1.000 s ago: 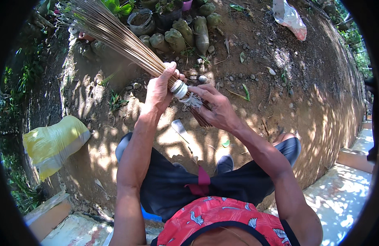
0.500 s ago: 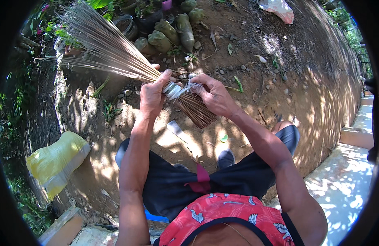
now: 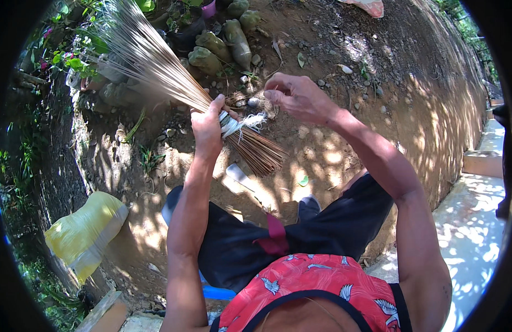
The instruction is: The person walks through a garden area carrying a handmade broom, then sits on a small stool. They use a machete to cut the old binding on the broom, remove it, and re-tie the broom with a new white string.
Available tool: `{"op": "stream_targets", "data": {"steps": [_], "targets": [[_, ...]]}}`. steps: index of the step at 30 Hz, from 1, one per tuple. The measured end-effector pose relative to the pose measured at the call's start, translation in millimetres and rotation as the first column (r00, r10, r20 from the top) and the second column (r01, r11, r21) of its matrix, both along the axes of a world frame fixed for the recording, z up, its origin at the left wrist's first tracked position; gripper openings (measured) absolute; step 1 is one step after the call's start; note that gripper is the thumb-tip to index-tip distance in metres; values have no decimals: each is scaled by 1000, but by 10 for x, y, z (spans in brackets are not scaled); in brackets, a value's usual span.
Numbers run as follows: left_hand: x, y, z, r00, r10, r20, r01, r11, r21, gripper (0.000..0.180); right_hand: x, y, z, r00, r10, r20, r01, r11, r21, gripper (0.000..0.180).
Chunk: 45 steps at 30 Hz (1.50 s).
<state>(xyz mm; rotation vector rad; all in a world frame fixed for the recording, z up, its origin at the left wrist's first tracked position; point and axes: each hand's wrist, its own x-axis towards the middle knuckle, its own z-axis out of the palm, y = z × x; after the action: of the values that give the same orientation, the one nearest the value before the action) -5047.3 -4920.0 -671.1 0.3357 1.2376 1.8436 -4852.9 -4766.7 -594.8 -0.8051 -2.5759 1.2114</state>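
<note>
My right hand [image 3: 303, 100] has just left the white string [image 3: 232, 125], fingers curled; I can't tell whether they pinch anything. That leaves my left hand [image 3: 207, 126] alone gripping the stick bundle [image 3: 173, 77] at its binding, tilted above the ground [image 3: 372, 130].

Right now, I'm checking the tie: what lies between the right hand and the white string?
The head view shows open space between right hand and white string, stony ground below.

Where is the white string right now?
In the head view, it is slightly above and left of centre, wrapped around the bundle of sticks beside the left hand; the right hand is apart, above and to the right.
</note>
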Motion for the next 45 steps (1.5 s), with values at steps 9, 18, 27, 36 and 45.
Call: {"op": "stream_targets", "data": {"steps": [9,18,27,36,45], "targets": [[-161,-86,108,994,56,98,-65,993,96,59,3546,803,-1065,384,-661,645,833,549,68,39],[-365,-337,69,993,116,-23,-115,993,25,61,4017,-1142,-2540,175,-605,776,836,509,208,37],[-426,-373,115,987,157,46,-159,986,52,52,4347,-1708,-2526,225,-751,621,918,377,123,37],[-694,-528,139,956,292,17,-292,956,-10,56,4308,-1117,-1202,325,-916,234,944,299,-141,28],[-933,-437,183,935,338,108,-350,928,131,54,2108,-915,1262,830,-545,119,548,754,-362,16]]}}
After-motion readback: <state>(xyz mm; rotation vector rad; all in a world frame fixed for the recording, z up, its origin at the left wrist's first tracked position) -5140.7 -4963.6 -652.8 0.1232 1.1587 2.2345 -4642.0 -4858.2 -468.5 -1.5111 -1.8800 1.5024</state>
